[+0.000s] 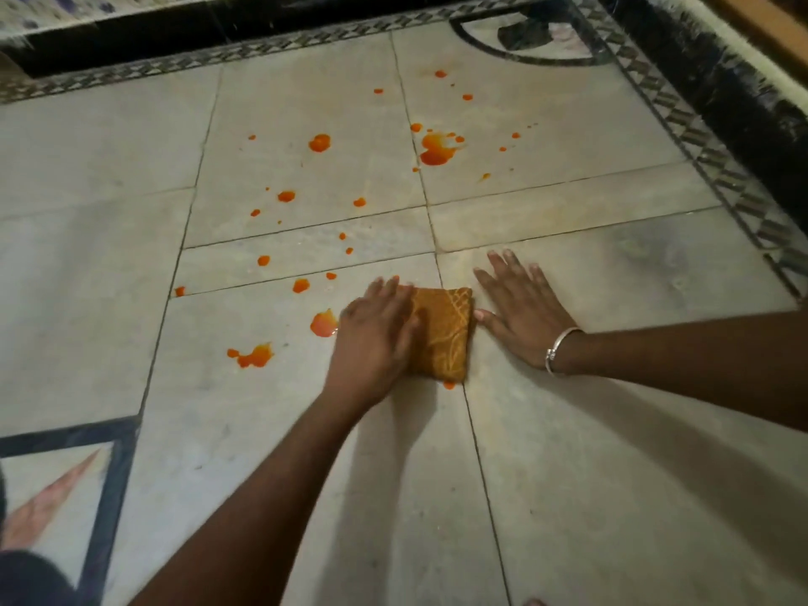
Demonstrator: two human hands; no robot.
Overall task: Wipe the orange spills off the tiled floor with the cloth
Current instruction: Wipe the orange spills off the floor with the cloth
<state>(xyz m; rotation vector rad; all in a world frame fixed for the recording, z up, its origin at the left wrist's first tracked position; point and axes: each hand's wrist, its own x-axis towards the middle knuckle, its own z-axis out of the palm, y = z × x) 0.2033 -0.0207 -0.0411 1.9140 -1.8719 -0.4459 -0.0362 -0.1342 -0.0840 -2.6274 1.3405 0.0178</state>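
My left hand (376, 338) lies flat on the folded cloth (444, 334), fingers nearly straight, pressing it to the floor (590, 474) rather than gripping it. My right hand (522, 310) is spread open on bare tile just beside the cloth's right edge, holding nothing and apparently bracing me. A bangle (562, 349) sits on that wrist. I judge the wiping barely begun. The spills (435, 146) are scattered ahead and to the left: the nearest blot (323, 323) just beside my left hand, a second blot (253, 356) further left, and a small drop (449, 385) peeking out at the cloth's near edge. The next move calls for sliding the cloth left over those near blots with firm, even pressure, then working forward to the largest patch. I see no bucket, bowl or other container.
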